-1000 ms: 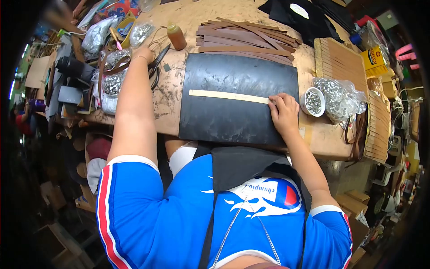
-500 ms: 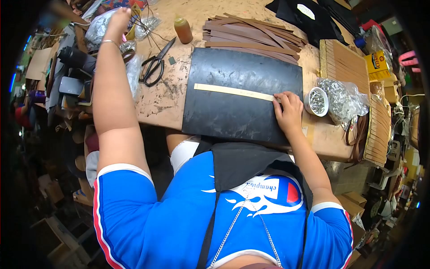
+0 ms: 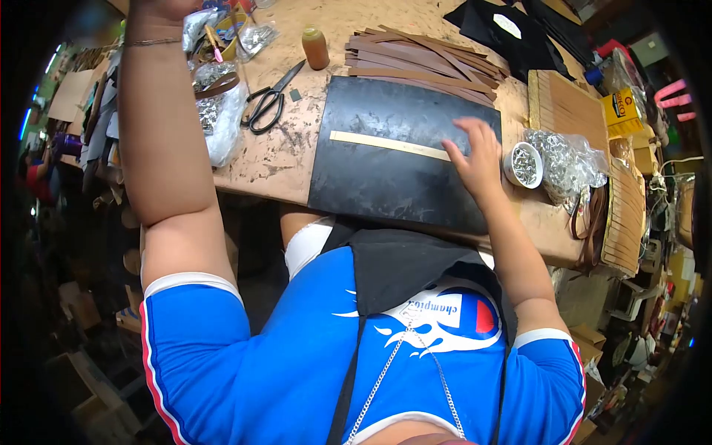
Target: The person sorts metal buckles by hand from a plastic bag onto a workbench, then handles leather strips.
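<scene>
My right hand (image 3: 478, 159) is open over the right part of a black board (image 3: 393, 185), fingers apart. Its thumb is close to the right end of a narrow cream strip (image 3: 386, 144) that lies across the board. My left arm stretches up the left side of the view, a bracelet at the wrist. At the top edge the frame cuts off my left hand (image 3: 167, 7), hiding its fingers. Right of the board is a white cup of small metal pieces (image 3: 523, 165), near my right hand.
Black-handled scissors (image 3: 268, 104) and a bottle of amber liquid (image 3: 315, 49) stand left of a pile of brown strips (image 3: 423, 59). Plastic bags of metal parts (image 3: 567, 163) sit at right, beside a panel of brown strips (image 3: 567, 104). A yellow box (image 3: 621, 111) is farther right.
My right hand has lifted off the cream strip's end and its fingers have spread. My left arm has swung up and left, bringing the hand to the top edge.
</scene>
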Demonstrator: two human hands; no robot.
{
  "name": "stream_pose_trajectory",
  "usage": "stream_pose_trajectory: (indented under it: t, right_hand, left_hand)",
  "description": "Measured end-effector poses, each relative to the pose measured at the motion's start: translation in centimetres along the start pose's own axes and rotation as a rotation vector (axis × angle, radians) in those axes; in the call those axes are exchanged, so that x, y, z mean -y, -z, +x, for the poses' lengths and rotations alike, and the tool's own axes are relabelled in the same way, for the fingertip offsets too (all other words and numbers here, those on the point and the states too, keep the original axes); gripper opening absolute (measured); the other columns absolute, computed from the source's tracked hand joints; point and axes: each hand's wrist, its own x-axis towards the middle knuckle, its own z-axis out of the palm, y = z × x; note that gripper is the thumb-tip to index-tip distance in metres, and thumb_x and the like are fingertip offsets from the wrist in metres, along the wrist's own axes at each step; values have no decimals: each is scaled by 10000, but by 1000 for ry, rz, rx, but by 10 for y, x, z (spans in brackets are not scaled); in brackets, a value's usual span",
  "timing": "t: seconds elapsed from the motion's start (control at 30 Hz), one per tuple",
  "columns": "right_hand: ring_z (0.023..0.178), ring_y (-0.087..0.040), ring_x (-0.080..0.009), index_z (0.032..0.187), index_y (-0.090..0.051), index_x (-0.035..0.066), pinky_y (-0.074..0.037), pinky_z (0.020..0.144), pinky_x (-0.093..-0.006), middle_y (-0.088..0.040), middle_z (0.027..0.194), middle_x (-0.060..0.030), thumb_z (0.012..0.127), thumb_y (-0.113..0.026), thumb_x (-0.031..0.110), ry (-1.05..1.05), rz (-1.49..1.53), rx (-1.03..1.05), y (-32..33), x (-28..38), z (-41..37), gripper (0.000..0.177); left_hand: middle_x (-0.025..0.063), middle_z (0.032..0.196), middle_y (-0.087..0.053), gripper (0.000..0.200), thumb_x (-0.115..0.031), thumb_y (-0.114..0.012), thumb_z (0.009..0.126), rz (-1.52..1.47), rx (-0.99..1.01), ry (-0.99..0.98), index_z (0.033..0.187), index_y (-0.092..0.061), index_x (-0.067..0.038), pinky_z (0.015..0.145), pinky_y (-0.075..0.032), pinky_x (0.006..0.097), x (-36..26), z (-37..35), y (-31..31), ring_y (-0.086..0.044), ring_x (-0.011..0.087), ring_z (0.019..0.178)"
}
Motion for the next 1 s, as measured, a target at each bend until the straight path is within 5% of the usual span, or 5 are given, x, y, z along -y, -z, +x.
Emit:
stream_pose_trajectory:
  t: [0.2, 0.3, 0.6, 0.8, 1.0]
  right_hand:
    - [964, -663, -157, 1427, -442, 60, -562, 892, -338, -634, 1277, -108, 889, -796, 170, 167, 1126, 203, 13, 145, 106, 653]
    - [857, -647, -109, 1201, -580, 30, -542, 807, -260, -679, 958, -11, 993, -664, 68, 131, 1347, 753, 13, 189, 113, 228]
    - [768, -562, -73, 1106, -628, 50, -471, 702, -223, -604, 859, 8, 1022, -645, 167, -70, 1593, 620, 3, 140, 97, 145]
    - [801, -594, -86, 1149, -628, 41, -484, 723, -236, -623, 878, -12, 1042, -600, 144, -56, 1531, 535, -21, 170, 90, 151]
    - [907, -636, -114, 1189, -659, 38, -522, 839, -267, -694, 1017, -39, 1017, -608, 102, -175, 1073, 482, -29, 136, 63, 190]
  left_hand:
    - [-29, 663, -455, 302, -335, -514, 1073, -223, 354, 70, 915, -639, -110, 578, -437, 252, 46, -49, -90, -466, 102, 618]
    - [-20, 652, -503, 290, -309, -536, 1073, -428, 201, 74, 901, -654, -108, 580, -514, 275, 48, -60, -85, -551, 107, 651]
    - [-58, 730, -439, 142, -296, -584, 1056, 342, -289, 166, 988, -548, -177, 517, -289, 200, 151, -154, 40, -374, 48, 591]
    - [-45, 768, -506, 355, -486, -615, 1009, -106, 203, 614, 967, -632, -134, 589, -393, 245, 195, -206, 40, -472, 73, 682]
    - [65, 1136, -681, 277, -349, -546, 1061, -152, -498, 225, 1172, -622, -107, 977, -522, 414, 152, -223, 146, -604, 228, 1169]
